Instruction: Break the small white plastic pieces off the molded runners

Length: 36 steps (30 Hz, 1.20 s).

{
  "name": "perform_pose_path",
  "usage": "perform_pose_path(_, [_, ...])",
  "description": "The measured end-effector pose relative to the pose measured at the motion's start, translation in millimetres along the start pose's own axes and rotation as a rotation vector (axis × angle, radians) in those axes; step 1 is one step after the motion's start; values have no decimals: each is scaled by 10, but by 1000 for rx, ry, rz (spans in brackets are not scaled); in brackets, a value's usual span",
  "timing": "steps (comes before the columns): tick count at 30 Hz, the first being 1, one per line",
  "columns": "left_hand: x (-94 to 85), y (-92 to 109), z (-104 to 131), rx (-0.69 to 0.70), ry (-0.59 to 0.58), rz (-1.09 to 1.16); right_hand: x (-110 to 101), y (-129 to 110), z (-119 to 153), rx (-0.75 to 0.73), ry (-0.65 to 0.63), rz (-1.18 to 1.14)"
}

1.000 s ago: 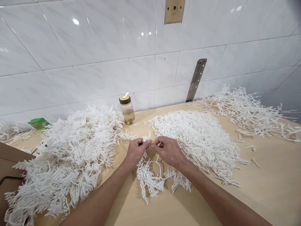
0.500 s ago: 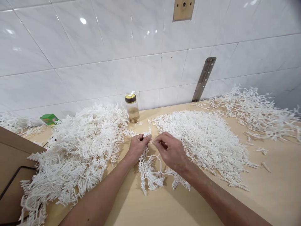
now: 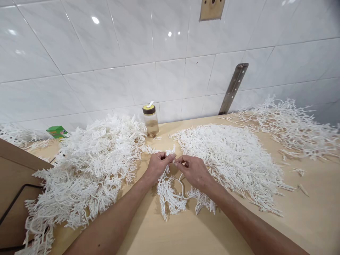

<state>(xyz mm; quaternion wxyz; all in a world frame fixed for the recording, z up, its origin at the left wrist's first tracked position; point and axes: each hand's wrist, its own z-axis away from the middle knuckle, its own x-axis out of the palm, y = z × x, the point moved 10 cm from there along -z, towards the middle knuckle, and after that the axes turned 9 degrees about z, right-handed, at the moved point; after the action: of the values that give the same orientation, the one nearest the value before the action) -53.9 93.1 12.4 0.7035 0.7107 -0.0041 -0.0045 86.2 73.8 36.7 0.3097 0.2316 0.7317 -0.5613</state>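
A white branched plastic strand [image 3: 168, 169] is pinched in my left hand [image 3: 158, 166], with its tip rising above the thumb and its lower part hanging toward the table. Close to that thumb, my right hand [image 3: 193, 171] has thumb and forefinger pressed together at the strand's side; a small white tip shows there, mostly hidden by the fingers. Below the hands lies a loose clump of branched strands [image 3: 171, 198], with a smaller clump [image 3: 203, 201] under my right wrist.
A big heap of branched strands [image 3: 92, 166] is on the left, a flatter pile of short white pieces [image 3: 228, 156] on the right. A lidded bottle [image 3: 152, 124] and a green box [image 3: 57, 132] stand near the tiled wall. More strands [image 3: 294, 124] spread at far right; cardboard [image 3: 18, 187] stands at left.
My right hand has come closer to the left, its fingertips now at the strand. My left hand keeps its pinch. The whole view has shifted slightly.
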Motion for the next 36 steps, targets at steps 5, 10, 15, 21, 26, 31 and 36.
perform_pose_path(5, [-11, -3, 3, 24, 25, -29, -77, -102, 24, -127, 124, 5])
perform_pose_path(10, [-74, -17, -30, 27, 75, -36, -81, -459, 183, -407, 158, 63])
perform_pose_path(15, [-116, 7, -70, 52, 68, -90, -56, -597, 256, -459, 111, 23])
perform_pose_path(21, [14, 115, 4, 157, -26, -141, -231, -120, 50, -135, 86, 76])
perform_pose_path(26, [84, 63, 23, 121, -62, -136, -517, 104, -23, -29, 217, 241])
perform_pose_path(31, [191, 25, 52, 94, -117, -97, -371, 187, -49, 81, 16, 51])
perform_pose_path(36, [285, 3, 87, 28, -163, 13, -225, 134, -28, 97, -129, -60])
